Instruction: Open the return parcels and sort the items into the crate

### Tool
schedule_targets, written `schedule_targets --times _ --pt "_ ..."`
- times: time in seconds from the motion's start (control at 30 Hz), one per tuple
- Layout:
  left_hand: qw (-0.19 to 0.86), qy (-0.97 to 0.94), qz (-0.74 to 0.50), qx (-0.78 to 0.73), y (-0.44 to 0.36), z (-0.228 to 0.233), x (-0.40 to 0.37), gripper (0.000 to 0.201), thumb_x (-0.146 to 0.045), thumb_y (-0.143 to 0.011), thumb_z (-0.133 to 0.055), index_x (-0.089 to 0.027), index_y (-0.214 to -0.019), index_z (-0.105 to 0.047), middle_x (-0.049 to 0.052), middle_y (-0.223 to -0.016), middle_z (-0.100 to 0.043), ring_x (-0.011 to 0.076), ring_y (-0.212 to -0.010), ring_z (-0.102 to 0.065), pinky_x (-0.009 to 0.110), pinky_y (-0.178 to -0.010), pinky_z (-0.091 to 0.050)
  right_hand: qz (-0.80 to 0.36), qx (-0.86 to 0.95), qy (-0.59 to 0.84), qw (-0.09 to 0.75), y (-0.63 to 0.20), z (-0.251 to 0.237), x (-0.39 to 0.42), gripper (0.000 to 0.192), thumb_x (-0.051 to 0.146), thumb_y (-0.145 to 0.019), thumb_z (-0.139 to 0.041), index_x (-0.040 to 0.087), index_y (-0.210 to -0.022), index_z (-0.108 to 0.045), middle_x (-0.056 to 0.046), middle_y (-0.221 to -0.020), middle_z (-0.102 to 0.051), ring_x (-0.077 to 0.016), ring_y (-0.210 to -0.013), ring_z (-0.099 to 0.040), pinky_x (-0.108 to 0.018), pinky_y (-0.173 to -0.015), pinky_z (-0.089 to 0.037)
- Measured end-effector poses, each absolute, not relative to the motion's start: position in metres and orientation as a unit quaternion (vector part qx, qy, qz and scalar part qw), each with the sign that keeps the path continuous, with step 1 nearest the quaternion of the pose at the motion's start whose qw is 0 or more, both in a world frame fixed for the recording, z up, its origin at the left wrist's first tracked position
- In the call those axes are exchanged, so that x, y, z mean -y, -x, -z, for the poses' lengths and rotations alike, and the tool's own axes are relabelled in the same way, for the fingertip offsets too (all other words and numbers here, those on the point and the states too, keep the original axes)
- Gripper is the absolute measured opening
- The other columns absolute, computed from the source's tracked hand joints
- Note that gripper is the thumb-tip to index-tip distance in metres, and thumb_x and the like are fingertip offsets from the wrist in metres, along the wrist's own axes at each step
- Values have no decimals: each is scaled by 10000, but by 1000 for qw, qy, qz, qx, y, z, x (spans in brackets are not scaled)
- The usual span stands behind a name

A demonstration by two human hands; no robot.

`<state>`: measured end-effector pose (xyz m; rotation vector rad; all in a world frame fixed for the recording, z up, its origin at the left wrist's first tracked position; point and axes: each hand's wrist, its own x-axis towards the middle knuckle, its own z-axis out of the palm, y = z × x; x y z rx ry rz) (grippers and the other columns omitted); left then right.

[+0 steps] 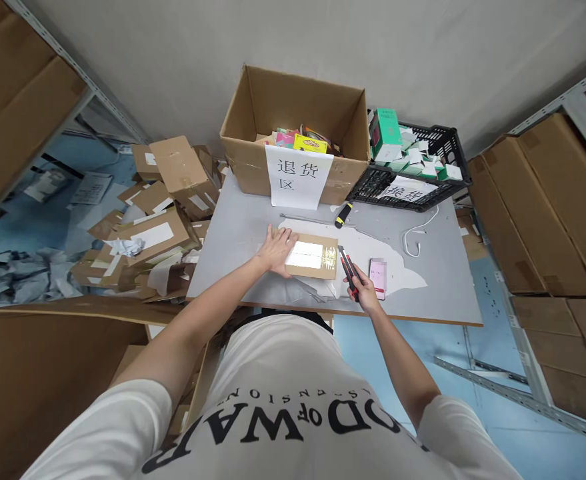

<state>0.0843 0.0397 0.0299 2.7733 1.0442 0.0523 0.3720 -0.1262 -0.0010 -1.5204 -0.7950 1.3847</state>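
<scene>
Left hand flat, fingers spread, pressing left end of parcel at table centre. Right hand closed round knife, blade tip just off parcel's right end. I read parcel's long axis as left-right, tape strip along it. Parcel lies left of knife hand. Phone just right of knife.

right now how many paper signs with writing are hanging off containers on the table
2. One sign hangs on the front of the open cardboard box; the other sign hangs on the front of the black crate to its right. None seem hidden.
</scene>
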Motion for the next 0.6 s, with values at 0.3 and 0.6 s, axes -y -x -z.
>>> schedule_targets --times 0.3,0.6 --pt "112 -918 2 -380 -71 -26 -64 1149 -579 -518 -732 -91 -1440 -249 263 -1492 -222 438 -1383 -159 638 -1082 -15 -573 334 605 442 -372 -5 74 770 507 -757 -635 262 -1427 -343 -8 -828 -627 -64 -420 -466 -203 -354 -318" --pt "85 -921 -47 -378 -90 1 -10 741 -494 -898 -401 -51 -1466 -229 188 -1530 -208 273 -1441 -102 445 -1162 -87 -600 315 580 452 -369 4 80 751 494 -769 -637 286 -1429 -345 17 -778 -616 -67 -412 -469 -205 -353 -327"
